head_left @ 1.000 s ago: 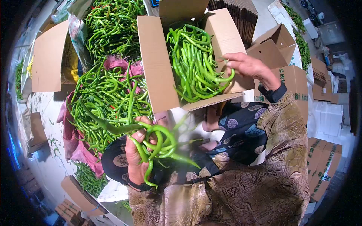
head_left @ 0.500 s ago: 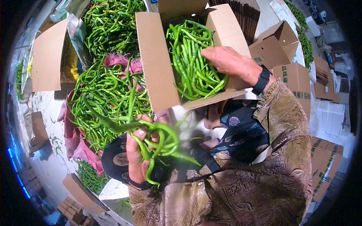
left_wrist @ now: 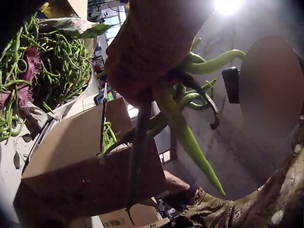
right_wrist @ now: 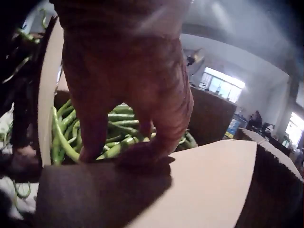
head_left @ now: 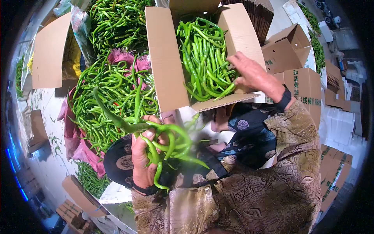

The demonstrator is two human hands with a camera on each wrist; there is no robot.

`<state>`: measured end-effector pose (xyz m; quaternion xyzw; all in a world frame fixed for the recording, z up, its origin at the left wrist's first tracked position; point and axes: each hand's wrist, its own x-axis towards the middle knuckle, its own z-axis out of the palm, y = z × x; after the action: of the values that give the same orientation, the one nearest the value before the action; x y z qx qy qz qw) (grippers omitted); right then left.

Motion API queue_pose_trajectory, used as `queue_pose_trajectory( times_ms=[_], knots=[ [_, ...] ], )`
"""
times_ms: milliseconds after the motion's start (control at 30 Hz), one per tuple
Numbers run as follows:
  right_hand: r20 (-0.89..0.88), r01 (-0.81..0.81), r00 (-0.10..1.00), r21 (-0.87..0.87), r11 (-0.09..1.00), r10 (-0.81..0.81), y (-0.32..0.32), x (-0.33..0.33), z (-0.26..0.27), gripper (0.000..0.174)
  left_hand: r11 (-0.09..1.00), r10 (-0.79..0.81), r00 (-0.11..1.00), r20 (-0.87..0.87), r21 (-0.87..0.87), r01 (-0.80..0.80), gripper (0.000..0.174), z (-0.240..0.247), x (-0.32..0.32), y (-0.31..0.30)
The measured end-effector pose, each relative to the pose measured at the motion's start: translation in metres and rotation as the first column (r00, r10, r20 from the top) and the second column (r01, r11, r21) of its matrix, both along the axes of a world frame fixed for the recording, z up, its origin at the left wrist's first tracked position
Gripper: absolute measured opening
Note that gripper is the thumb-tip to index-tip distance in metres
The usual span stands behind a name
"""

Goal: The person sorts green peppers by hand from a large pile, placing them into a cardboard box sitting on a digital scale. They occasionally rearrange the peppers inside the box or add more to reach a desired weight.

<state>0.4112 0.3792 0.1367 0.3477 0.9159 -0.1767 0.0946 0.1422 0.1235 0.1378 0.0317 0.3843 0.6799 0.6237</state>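
Green pepper bunch (head_left: pixel 171 150) in the left grip (head_left: pixel 142 162), cardboard box (head_left: pixel 167 58) by the right grip (head_left: pixel 255 76)

The left grip is clamped round the bunch. The right grip's thumb and fingers stand apart over the box's side; I cannot tell whether they touch the loose peppers (head_left: pixel 202 54) inside, just beside them. Ahead of the left grip, a pepper heap (head_left: pixel 103 105) is edged by pink cloth (head_left: pixel 85 156).

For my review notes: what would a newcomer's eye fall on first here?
The open box of green peppers, top centre in the head view, with the right hand at its right side. Next, the curling bunch gripped in the left hand, lower centre, then the pepper heap at left.
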Motion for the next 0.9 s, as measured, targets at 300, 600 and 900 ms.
queue_pose_trajectory(
  times_ms=[300,600,900],
  knots=[
    [0.033,-0.036,0.999,0.041,0.999,0.034,-0.009,-0.023,0.045,0.060,1.000,-0.023,0.993,0.119,0.023,0.021,0.022,-0.002,-0.006,-0.002],
    [-0.168,0.011,0.932,-0.873,0.488,-0.321,-0.103,-0.099,0.104,0.022,0.989,-0.103,0.969,0.227,0.124,0.076,0.025,-0.004,0.000,-0.004],
    [-0.582,-0.270,0.774,-0.659,0.702,-0.249,-0.143,-0.116,0.072,0.062,0.999,-0.041,0.958,0.283,0.039,0.031,0.027,-0.007,0.007,-0.006]
  ],
)
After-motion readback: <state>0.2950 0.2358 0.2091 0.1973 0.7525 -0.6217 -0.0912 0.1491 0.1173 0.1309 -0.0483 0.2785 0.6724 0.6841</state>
